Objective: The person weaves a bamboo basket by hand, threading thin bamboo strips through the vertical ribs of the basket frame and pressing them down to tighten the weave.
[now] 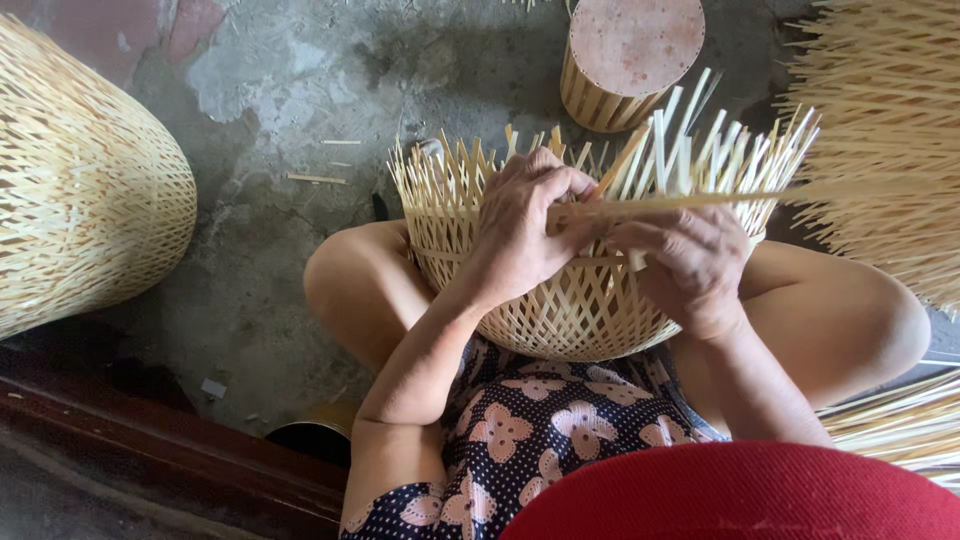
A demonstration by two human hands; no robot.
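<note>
Two hands at work: both sat on the rim of one half-woven bamboo basket (575, 300), which rested between the person's knees, its rounded body against a dark floral garment (530, 425).
Left hand (525, 235): fingers were curled narrow, pinching the near end of a long bamboo strip (700, 200) against the basket's rim.
Right hand (690, 260): fingers were bent inward and closed on the same strip and the rim splints beneath it; the fingertips were hidden, so the exact hold could not be told.
Bamboo strip: ran level from between the hands out to the right, across the upright splints.
Basket condition: open diagonal lattice on the body; loose splint ends (690, 150) stood up and fanned out all round the top, unfinished.
Ground: rough, stained concrete floor (270, 120) with a few stray slivers on it.
Left of scene: a large woven bamboo basket (85, 190) lay on its side, well apart from the hands.
Far side: a small slatted drum-shaped form (625, 60) with a flat reddish top stood just beyond the splint ends.
Right edge: a bristling mass of loose bamboo strips (885, 130), near the right hand.
Foreground: a red rounded surface (740, 495), cropped by the frame.
</note>
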